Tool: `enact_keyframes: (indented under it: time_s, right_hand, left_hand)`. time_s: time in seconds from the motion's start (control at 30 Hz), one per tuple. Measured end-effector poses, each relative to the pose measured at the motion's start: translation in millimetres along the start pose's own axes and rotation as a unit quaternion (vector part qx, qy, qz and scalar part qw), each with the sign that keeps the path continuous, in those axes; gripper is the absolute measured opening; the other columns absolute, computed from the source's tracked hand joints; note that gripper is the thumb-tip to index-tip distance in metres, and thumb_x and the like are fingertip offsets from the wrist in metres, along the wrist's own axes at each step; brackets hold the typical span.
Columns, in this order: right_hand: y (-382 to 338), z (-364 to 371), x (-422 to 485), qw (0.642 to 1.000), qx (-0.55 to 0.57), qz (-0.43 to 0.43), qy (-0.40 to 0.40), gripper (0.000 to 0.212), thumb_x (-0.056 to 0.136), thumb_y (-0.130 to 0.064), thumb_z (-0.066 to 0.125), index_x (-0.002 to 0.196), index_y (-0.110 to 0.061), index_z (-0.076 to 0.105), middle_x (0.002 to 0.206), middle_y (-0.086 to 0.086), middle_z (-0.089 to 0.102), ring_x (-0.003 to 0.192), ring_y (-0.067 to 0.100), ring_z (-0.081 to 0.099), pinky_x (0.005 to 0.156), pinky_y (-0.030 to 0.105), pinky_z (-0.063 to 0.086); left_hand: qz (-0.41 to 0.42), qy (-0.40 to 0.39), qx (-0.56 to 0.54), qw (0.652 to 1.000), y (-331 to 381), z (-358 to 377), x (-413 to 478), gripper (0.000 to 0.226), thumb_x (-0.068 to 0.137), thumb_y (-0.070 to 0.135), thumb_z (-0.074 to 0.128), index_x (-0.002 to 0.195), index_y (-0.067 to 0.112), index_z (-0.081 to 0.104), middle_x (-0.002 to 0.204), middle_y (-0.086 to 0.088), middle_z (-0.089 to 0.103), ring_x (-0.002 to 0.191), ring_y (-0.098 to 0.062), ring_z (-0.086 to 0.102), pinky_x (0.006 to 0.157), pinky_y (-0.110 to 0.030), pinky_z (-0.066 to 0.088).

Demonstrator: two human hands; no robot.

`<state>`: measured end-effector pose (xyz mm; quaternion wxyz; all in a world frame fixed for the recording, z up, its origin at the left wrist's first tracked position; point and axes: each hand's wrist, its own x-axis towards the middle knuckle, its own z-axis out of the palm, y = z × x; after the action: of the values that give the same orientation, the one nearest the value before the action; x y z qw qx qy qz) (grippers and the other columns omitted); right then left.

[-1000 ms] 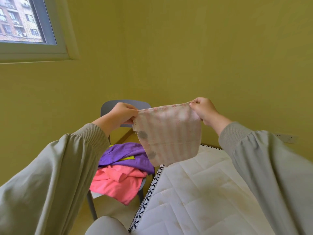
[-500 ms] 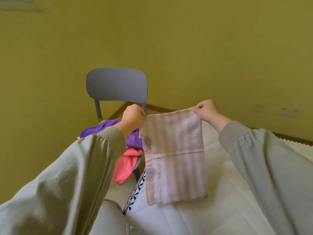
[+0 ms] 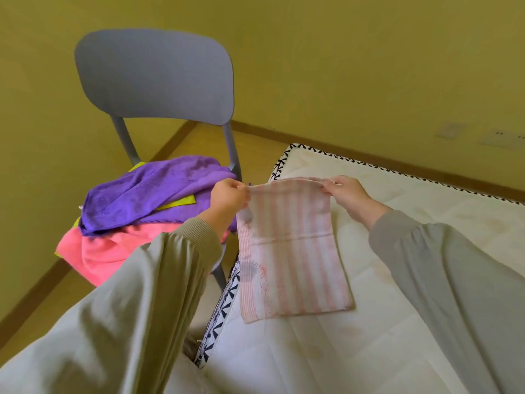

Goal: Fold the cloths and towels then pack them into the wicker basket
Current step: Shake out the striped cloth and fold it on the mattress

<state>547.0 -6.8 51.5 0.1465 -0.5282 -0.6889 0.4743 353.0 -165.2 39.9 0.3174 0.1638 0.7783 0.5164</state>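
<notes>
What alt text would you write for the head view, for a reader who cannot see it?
The left hand and right hand pinch the top corners of a pink striped towel, whose lower end lies on a white mattress. To the left, a grey chair holds a purple towel over a pink cloth.

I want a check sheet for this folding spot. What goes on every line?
surface: white quilted mattress, stained.
job's things: pink-striped towel, top edge held, lower end on mattress; purple towel, pink cloth, yellow cloth piled on grey plastic chair; wicker basket not seen.
clutter: nothing seen.
grips: left hand and right hand each pinch a top corner.
cables: nothing seen.
surroundings: yellow walls, wall socket.
</notes>
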Motion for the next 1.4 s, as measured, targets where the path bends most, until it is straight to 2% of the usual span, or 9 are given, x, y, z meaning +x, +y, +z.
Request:
enact_keyframes:
  time_s: [0.3, 0.43, 0.6, 0.7, 0.8, 0.97, 1.1, 1.27, 1.4]
  right_hand:
    - [-23, -6, 17, 0.977, 0.209, 0.014, 0.046, 0.014, 0.093, -0.021, 0.050, 0.084, -0.020, 0.060, 0.105, 0.002, 0.066, 0.101, 0.016, 0.062, 0.084, 0.032, 0.033]
    - [-12, 0, 4, 0.975, 0.195, 0.045, 0.097, 0.016, 0.088, -0.016, 0.054, 0.074, -0.019, 0.059, 0.082, 0.003, 0.065, 0.078, 0.020, 0.063, 0.070, 0.029, 0.040]
    - [31, 17, -32, 0.961, 0.219, 0.100, 0.134, 0.023, 0.080, 0.002, 0.060, 0.066, -0.016, 0.058, 0.067, 0.002, 0.055, 0.061, 0.015, 0.051, 0.053, 0.022, 0.039]
    - [61, 26, -57, 0.953, 0.220, 0.149, 0.147, 0.021, 0.079, 0.005, 0.058, 0.073, -0.016, 0.058, 0.071, 0.004, 0.056, 0.063, 0.017, 0.051, 0.055, 0.027, 0.042]
    - [85, 29, -71, 0.964, 0.148, 0.174, 0.134, 0.021, 0.077, 0.007, 0.058, 0.076, -0.015, 0.058, 0.076, 0.006, 0.058, 0.073, 0.023, 0.055, 0.066, 0.034, 0.046]
    - [101, 33, -81, 0.965, 0.151, 0.185, 0.106, 0.021, 0.081, 0.000, 0.057, 0.063, -0.009, 0.053, 0.073, 0.013, 0.059, 0.059, 0.022, 0.058, 0.054, 0.026, 0.041]
    - [95, 31, -92, 0.976, 0.101, 0.111, 0.159, 0.016, 0.081, -0.005, 0.054, 0.065, -0.006, 0.054, 0.057, 0.006, 0.059, 0.048, 0.014, 0.047, 0.048, 0.024, 0.034]
    - [109, 37, -96, 0.986, -0.041, 0.115, 0.117, 0.019, 0.077, -0.008, 0.050, 0.059, -0.009, 0.046, 0.060, 0.010, 0.053, 0.058, 0.023, 0.043, 0.055, 0.028, 0.031]
    - [113, 42, -98, 0.978, -0.151, 0.080, 0.122, 0.005, 0.084, -0.008, 0.054, 0.079, -0.011, 0.054, 0.076, 0.004, 0.054, 0.074, 0.026, 0.051, 0.056, 0.029, 0.037]
  left_hand:
    - [-0.041, 0.016, -0.251, 0.967, 30, 14, 19, 0.017, 0.092, 0.007, 0.054, 0.076, 0.010, 0.058, 0.083, -0.009, 0.065, 0.084, -0.021, 0.064, 0.074, -0.023, 0.051]
    - [-0.074, 0.063, -0.257, 0.961, 6, 22, 8, 0.019, 0.086, 0.011, 0.067, 0.068, 0.010, 0.062, 0.061, -0.003, 0.065, 0.065, -0.015, 0.064, 0.067, -0.022, 0.055]
    - [-0.104, 0.072, -0.235, 0.964, -40, 27, -29, 0.030, 0.072, -0.016, 0.058, 0.059, 0.010, 0.053, 0.040, 0.004, 0.041, 0.036, -0.009, 0.036, 0.036, -0.016, 0.035]
    - [-0.141, 0.028, -0.284, 0.948, -66, 24, -46, 0.029, 0.077, -0.019, 0.057, 0.082, 0.010, 0.057, 0.061, -0.005, 0.057, 0.050, -0.013, 0.056, 0.059, -0.029, 0.055]
    - [-0.150, -0.046, -0.219, 0.963, -90, 19, -61, 0.026, 0.068, -0.016, 0.062, 0.082, 0.006, 0.061, 0.080, -0.014, 0.059, 0.072, -0.026, 0.057, 0.057, -0.030, 0.053]
    - [-0.185, -0.058, -0.187, 0.963, -105, 11, -73, 0.023, 0.077, -0.023, 0.055, 0.091, -0.004, 0.057, 0.093, -0.024, 0.062, 0.071, -0.036, 0.062, 0.043, -0.027, 0.054]
    - [-0.125, -0.051, -0.130, 0.982, -108, 8, -72, 0.030, 0.076, -0.019, 0.060, 0.082, 0.010, 0.060, 0.090, -0.016, 0.065, 0.068, -0.030, 0.064, 0.055, -0.029, 0.058]
    - [-0.119, -0.058, -0.107, 0.985, -116, 6, -76, 0.033, 0.076, -0.020, 0.059, 0.102, 0.000, 0.057, 0.085, -0.010, 0.062, 0.069, -0.023, 0.061, 0.046, -0.022, 0.053]
    - [0.012, 0.002, 0.155, 0.988, -120, 6, -76, 0.035, 0.076, 0.012, 0.061, 0.110, 0.008, 0.058, 0.095, -0.009, 0.065, 0.086, -0.028, 0.062, 0.065, -0.031, 0.048]
